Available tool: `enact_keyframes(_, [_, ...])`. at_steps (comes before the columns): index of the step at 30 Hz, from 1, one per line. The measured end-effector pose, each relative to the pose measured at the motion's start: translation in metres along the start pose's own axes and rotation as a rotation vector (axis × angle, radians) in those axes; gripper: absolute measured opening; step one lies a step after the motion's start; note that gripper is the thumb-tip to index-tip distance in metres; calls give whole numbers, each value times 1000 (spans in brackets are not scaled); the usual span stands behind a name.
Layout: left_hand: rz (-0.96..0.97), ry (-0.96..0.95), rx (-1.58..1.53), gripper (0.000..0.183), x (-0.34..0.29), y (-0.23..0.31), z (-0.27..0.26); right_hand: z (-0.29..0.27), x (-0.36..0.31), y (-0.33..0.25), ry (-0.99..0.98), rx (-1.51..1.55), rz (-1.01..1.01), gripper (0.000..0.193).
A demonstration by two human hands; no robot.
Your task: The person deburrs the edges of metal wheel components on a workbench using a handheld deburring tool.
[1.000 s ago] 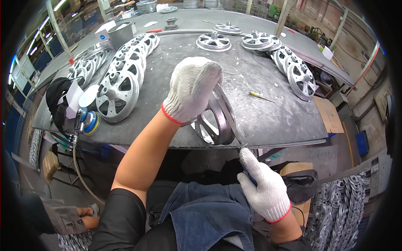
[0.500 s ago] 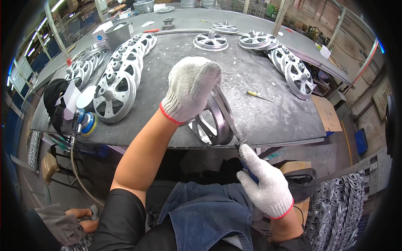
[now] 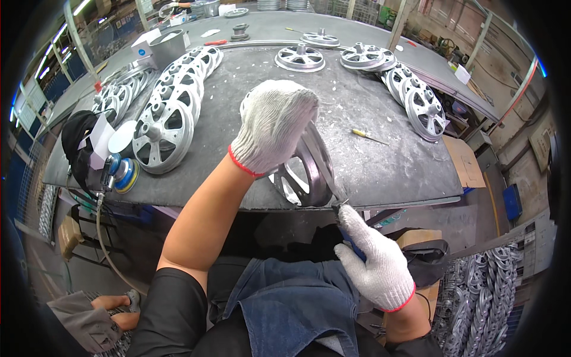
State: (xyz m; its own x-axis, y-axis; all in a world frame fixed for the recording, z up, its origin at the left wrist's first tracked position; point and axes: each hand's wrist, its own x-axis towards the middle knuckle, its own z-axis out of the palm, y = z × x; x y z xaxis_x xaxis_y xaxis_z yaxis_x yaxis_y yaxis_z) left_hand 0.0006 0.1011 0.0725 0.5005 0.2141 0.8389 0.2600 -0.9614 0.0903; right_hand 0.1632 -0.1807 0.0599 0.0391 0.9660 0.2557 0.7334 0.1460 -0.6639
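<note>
A silver spoked metal wheel (image 3: pixel 318 189) stands on edge at the table's front edge, directly before me. My left hand (image 3: pixel 276 126), in a white knit glove with a red cuff, is closed over the wheel's top and hides that part. In my right hand (image 3: pixel 376 257), gloved the same way, is the blue handle of a long flat metal file (image 3: pixel 326 168). The file's blade runs up along the wheel's rim, and its far end disappears by my left glove. My right index finger and thumb lie along the handle.
Finished-looking spoked wheels (image 3: pixel 163 135) lean in a row at left; more wheels (image 3: pixel 426 113) lean at right. A yellow-handled screwdriver (image 3: pixel 367 136) lies on the grey table (image 3: pixel 238 190). A sander (image 3: pixel 124 174) with a hose sits at the left edge. Another person's legs (image 3: pixel 113 315) show lower left.
The file and my left hand have shifted slightly right, with the wheel's upper part. My right hand has moved very little and keeps its hold.
</note>
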Motion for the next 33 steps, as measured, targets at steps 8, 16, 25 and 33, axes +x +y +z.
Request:
enact_keyframes(8, [-71, 18, -165, 60, 1, 6, -6, 9, -8, 2, 26, -67, -1, 61])
enact_keyframes(16, [-132, 26, -235, 59, -1, 4, -9, 13, -14, 8, 23, -86, 3, 59])
enact_keyframes(25, [116, 107, 98, 70, -3, 3, -3, 1, 8, 9, -39, 36, -6, 71])
enact_keyframes(33, [-846, 191, -799, 94, -7, -19, -10, -4, -31, 36, -208, 663, 194, 121])
